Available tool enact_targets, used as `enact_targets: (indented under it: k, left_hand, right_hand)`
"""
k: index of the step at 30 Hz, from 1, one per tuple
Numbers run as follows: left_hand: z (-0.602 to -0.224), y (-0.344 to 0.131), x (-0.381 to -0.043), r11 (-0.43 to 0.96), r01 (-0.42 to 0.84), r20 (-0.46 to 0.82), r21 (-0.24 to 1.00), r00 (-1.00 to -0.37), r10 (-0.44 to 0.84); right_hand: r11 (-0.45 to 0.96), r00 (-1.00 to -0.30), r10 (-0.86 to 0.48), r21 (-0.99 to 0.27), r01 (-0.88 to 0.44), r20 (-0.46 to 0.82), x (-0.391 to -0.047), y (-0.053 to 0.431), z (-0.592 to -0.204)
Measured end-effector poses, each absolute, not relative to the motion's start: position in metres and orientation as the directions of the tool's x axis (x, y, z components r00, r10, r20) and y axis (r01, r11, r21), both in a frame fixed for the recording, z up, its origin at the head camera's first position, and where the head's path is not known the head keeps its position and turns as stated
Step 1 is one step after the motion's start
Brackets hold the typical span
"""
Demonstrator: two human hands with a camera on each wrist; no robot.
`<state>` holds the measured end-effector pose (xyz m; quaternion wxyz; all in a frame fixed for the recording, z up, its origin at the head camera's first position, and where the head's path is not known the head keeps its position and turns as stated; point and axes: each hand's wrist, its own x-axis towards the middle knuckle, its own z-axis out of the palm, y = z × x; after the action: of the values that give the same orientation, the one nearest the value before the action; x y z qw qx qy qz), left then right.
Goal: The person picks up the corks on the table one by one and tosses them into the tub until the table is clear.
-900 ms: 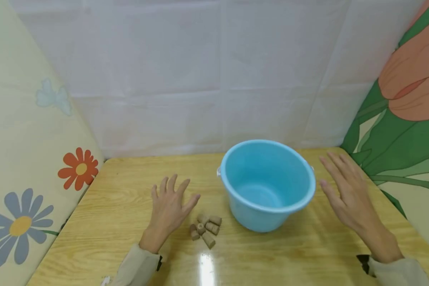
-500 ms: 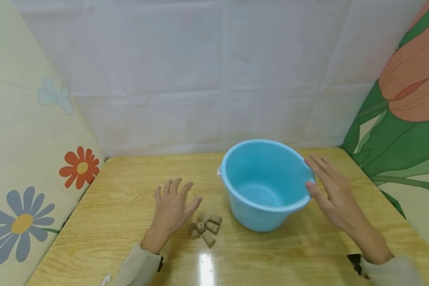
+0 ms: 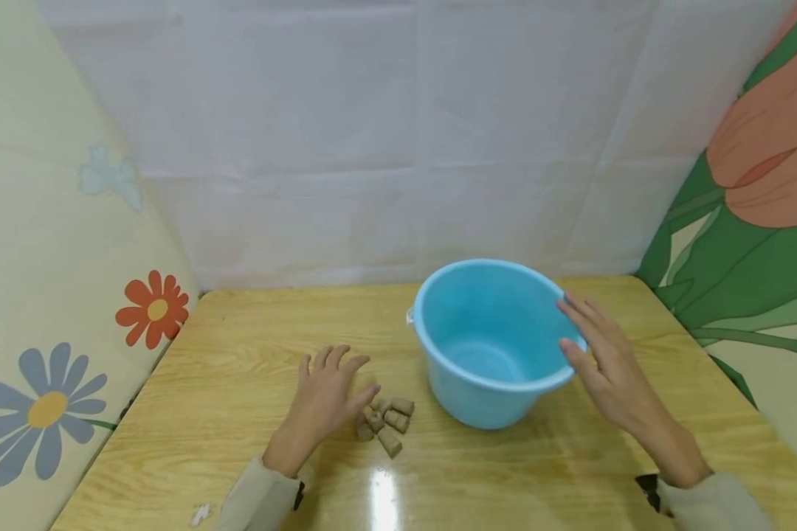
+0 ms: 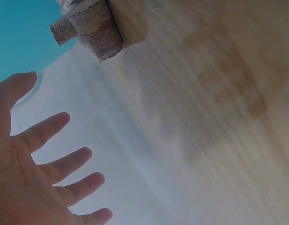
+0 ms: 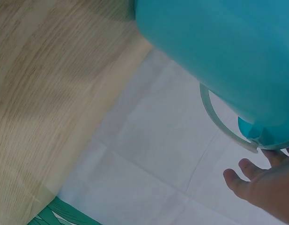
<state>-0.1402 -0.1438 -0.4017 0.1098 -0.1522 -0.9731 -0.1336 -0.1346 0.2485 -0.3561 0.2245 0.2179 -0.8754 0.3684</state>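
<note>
A light blue bucket (image 3: 468,398) stands upright on the wooden table, and nothing shows inside it. At its right rim is my right hand (image 3: 607,369), thumb and fingers extended over the edge; whether they press on the rim is hard to tell. The right wrist view shows the bucket's pale handle (image 5: 214,115) hanging beside those fingertips. Left of the bucket lies a small heap of several brown corks (image 3: 390,441). My left hand (image 3: 322,402) hovers just left of the corks with spread fingers, holding nothing. Its thumb partly covers the heap in the head view.
The wooden table (image 3: 239,369) meets a white sheet (image 3: 305,147) at its back edge. Flower-printed panels (image 3: 46,409) flank it on both sides. A small white object (image 3: 201,515) lies near the front left, too small to identify.
My right hand has moved left from beside the bucket to its rim. My left hand has shifted slightly right and nearer, towards the corks. The bucket and corks stay where they were.
</note>
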Motion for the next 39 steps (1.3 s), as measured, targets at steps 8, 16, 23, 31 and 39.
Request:
enact_targets:
  k: [8, 16, 23, 31, 39]
  left_hand:
    - [-0.404, -0.144, -0.137, 0.902, 0.343, 0.213, 0.264, -0.932, 0.292]
    - [-0.403, -0.145, -0.132, 0.878, 0.375, 0.123, 0.299, -0.927, 0.354]
    - [-0.404, -0.144, -0.131, 0.844, 0.415, 0.102, 0.340, -0.908, 0.405]
    - [-0.406, -0.145, -0.130, 0.834, 0.416, 0.065, 0.362, -0.904, 0.423]
    - [-0.405, -0.144, -0.128, 0.824, 0.422, 0.040, 0.378, -0.897, 0.441]
  right_hand:
    - [0.643, -0.793, -0.228, -0.524, -0.558, 0.565, -0.136, 0.246, -0.358]
    - [0.717, -0.797, -0.248, -0.449, -0.534, 0.551, -0.134, 0.247, -0.357]
    - [0.744, -0.780, -0.268, -0.393, -0.541, 0.566, -0.134, 0.249, -0.356]
    - [0.727, -0.780, -0.266, -0.413, -0.548, 0.566, -0.135, 0.249, -0.356]
    - [0.693, -0.785, -0.253, -0.460, -0.555, 0.565, -0.135, 0.247, -0.356]
